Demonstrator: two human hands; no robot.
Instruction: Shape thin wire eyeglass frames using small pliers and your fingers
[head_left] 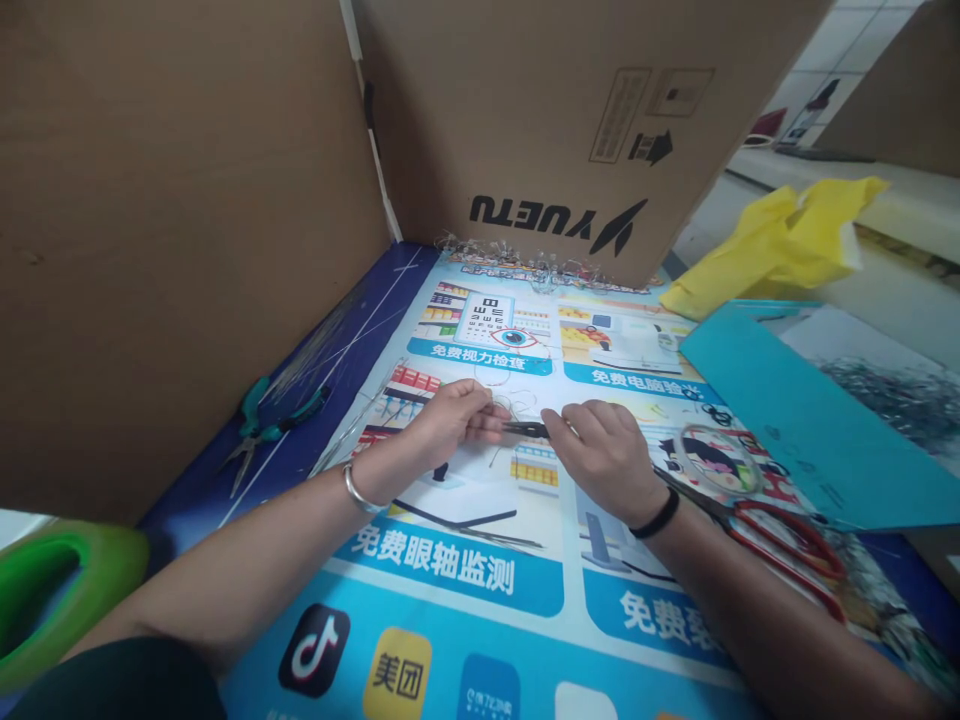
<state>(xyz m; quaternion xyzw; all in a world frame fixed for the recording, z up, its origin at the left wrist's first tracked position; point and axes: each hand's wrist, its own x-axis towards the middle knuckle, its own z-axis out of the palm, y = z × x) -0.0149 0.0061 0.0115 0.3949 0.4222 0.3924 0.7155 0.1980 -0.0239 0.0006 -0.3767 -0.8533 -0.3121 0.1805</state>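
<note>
My left hand [457, 420] is closed in a pinch on thin wire [501, 400], and fine loops of it stick out around the fingertips. From the other side, my right hand [604, 450] grips a pair of pliers [527, 429]. Their slim dark jaws point left and reach my left fingertips; the handles are hidden in my palm. Whether the jaws are clamped on the wire cannot be made out. Beneath both hands lies a printed poster sheet [480, 590] with several loose wire pieces on it.
Teal-handled pliers [281, 420] lie at left beside straight wires. Red-handled scissors [787, 540] and a clear ring-shaped spool [718, 460] sit near my right forearm. Cardboard panels [525, 100] stand behind and left. A turquoise box [795, 420] holds tangled wire; green tape [112, 560] is lower left.
</note>
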